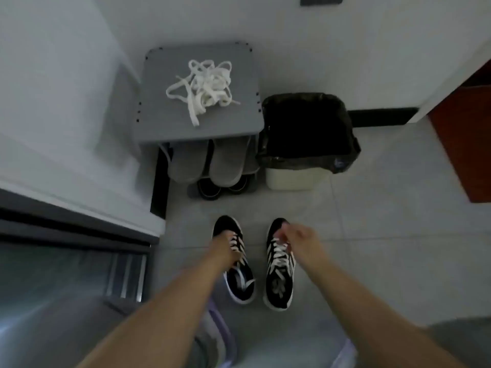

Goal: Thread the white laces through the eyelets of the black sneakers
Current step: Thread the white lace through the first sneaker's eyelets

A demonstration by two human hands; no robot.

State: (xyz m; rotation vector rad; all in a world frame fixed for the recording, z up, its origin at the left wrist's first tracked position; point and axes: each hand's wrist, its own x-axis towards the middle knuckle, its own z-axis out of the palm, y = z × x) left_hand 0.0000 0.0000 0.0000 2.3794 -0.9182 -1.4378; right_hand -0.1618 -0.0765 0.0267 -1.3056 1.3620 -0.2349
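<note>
Two black sneakers with white stripes stand side by side on the floor tiles, toes pointing away from me. White laces cross the eyelets of both. My left hand lies over the lacing of the left sneaker and grips its upper; its fingers are mostly hidden. Over the toe end of the lacing on the right sneaker, my right hand has its fingers curled and pinches a white lace; motion blur hides the detail. A loose tangle of white laces lies on the grey shoe rack ahead.
Grey slippers and dark shoes sit on the rack's lower shelves. A white bin with a black liner stands right of the rack. A white wall ledge and a dark sill are at left, a red-brown door at far right.
</note>
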